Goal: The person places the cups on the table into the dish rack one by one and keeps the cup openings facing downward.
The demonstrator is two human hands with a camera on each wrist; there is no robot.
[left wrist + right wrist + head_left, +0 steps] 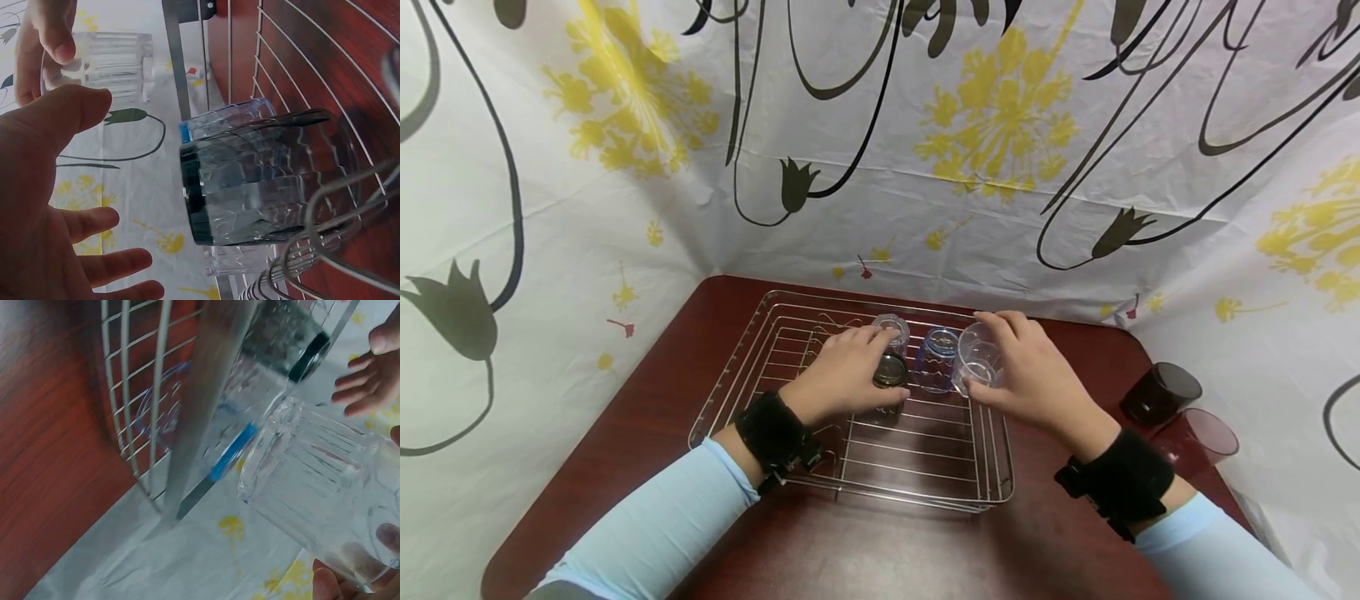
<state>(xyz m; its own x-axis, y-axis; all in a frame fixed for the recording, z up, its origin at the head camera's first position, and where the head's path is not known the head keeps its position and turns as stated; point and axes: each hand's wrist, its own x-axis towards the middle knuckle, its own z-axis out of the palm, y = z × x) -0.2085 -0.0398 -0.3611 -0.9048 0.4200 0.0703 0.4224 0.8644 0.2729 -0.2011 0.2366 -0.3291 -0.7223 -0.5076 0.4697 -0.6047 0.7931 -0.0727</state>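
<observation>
red table [647,425], clear glass [976,354], upright, mouth up

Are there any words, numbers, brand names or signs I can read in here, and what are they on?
None: no word, label, brand, number or sign can be read.
White patterned cloth backdrop: printed flowers and stems, no letters.
Clear ribbed glass tumbler in the right hand: no lettering visible.
Dark-tinted glass tumbler in the silver wire rack: none visible.
Black fabric wristbands: nothing readable.
</observation>
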